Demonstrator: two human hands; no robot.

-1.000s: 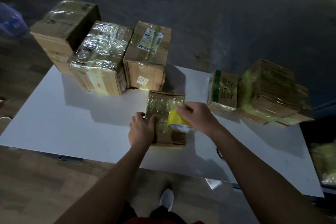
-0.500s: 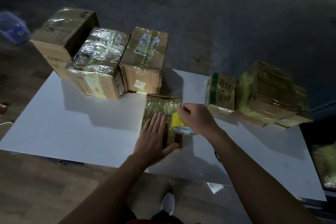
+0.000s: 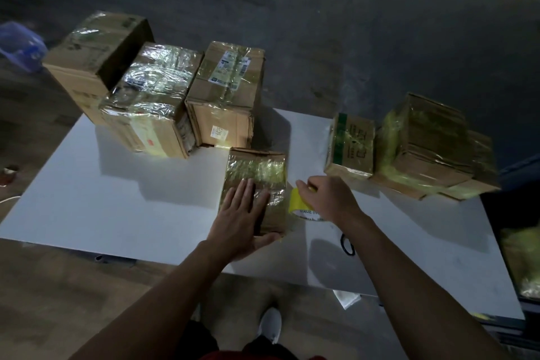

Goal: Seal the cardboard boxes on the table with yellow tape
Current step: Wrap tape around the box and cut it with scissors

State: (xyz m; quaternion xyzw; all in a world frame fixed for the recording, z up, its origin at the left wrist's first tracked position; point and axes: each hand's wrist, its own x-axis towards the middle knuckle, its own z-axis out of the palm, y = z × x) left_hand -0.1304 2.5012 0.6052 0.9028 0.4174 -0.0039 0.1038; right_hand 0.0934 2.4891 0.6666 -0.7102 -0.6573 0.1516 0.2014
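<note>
Pressing flat on the small box [image 3: 257, 169], the left hand [image 3: 241, 215] lies palm down with its fingers straight and together and the thumb spread along the near edge. The left forearm reaches in from the near side. The right hand [image 3: 328, 199] curls its fingers over the top of the yellow tape roll [image 3: 299, 204] and grips it. The roll stands on edge on the desk [image 3: 117, 199], just right of the small box. Cannot tell whether a strip runs from roll to box.

The small box sits near the desk's middle, its top glossy with tape. Desk is white. At its far left, three larger cartons stand in a row: a tilted carton [image 3: 96, 55], a heavily wrapped carton [image 3: 152, 90], and a labelled carton [image 3: 228, 88]. At the far right is a green-striped box [image 3: 350, 146], with a taped stack [image 3: 423, 143] beside it. A black ring [image 3: 347, 242] lies under the right forearm. The room is dim, with a dark floor [image 3: 321, 23] beyond.
</note>
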